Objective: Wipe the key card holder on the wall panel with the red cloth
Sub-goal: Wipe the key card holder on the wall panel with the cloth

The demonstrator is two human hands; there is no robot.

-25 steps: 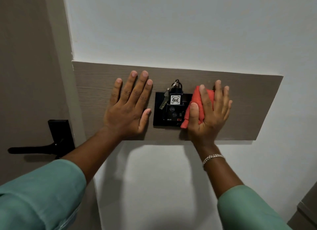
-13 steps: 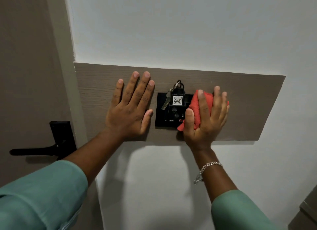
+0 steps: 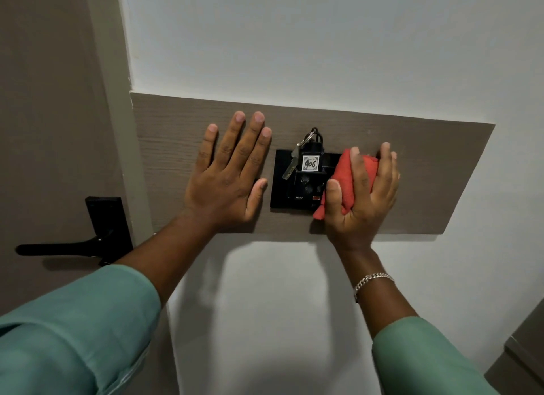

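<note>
The black key card holder sits near the middle of the brown wood-grain wall panel, with a key fob tagged 406 slotted into its top and a silver key hanging at the fob's 9 o'clock side. The right hand is clamped on the bunched red cloth, thumb in front and fingers wrapped over the back, and presses it against the holder's 3 o'clock edge, covering that side of the plate. The left hand lies flat and spread on the panel just beside the holder at its 9 o'clock, holding nothing, thumb tip close to the plate's edge; it looks like a brace. The step in hand seems to be wiping across the plate face. To do it well, the cloth should travel from 3 o'clock toward 9 o'clock with firm, even pressure, passing under the fob along the lower strip where the small lettering and the red indicator sit, then along the edges. The dangling key and ring will likely snag or swing, so strokes near 12 o'clock should be short and gentle, so that the fob is not pulled out of its slot. A flatter fold of cloth would reach the corners better than a wad.
</note>
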